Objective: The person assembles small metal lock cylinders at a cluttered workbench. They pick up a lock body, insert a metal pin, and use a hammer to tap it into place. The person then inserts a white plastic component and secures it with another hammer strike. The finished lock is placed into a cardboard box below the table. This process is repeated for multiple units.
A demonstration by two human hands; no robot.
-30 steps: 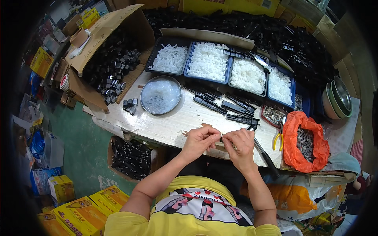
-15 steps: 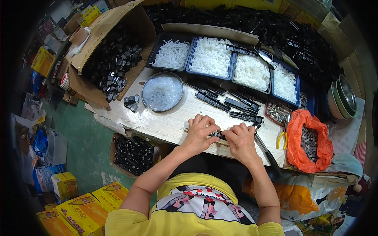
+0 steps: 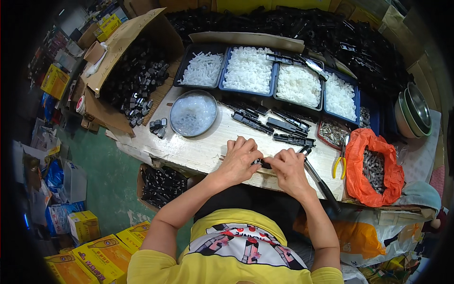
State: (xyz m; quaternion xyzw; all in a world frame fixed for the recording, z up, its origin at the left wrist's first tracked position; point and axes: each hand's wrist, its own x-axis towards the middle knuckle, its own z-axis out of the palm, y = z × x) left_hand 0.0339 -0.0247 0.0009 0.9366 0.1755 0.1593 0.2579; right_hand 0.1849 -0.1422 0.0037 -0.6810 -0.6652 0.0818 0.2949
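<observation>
Near the front edge of the white worktable (image 3: pixel 198 154), my left hand (image 3: pixel 239 162) and my right hand (image 3: pixel 290 171) are close together. Both sets of fingers pinch a small dark part (image 3: pixel 261 164), mostly hidden beneath them; its exact kind cannot be made out. Just beyond my hands lie several long black slotted parts (image 3: pixel 283 126). A hammer (image 3: pixel 321 182) with a black handle rests to the right of my right hand, its head near my fingers. Yellow-handled pliers (image 3: pixel 339 166) lie farther right.
Trays of white plastic pieces (image 3: pixel 248 71) line the back, before a heap of black parts (image 3: pixel 369 57). A round dish (image 3: pixel 194 113) and a carton of metal-and-black pieces (image 3: pixel 137 80) stand left. An orange bag (image 3: pixel 352 165) of small grey parts sits right, beside stacked bowls (image 3: pixel 416 111).
My right fingers have shifted slightly left, covering more of the dark part. My left hand keeps nearly the same place. The whole view has shifted a little.
</observation>
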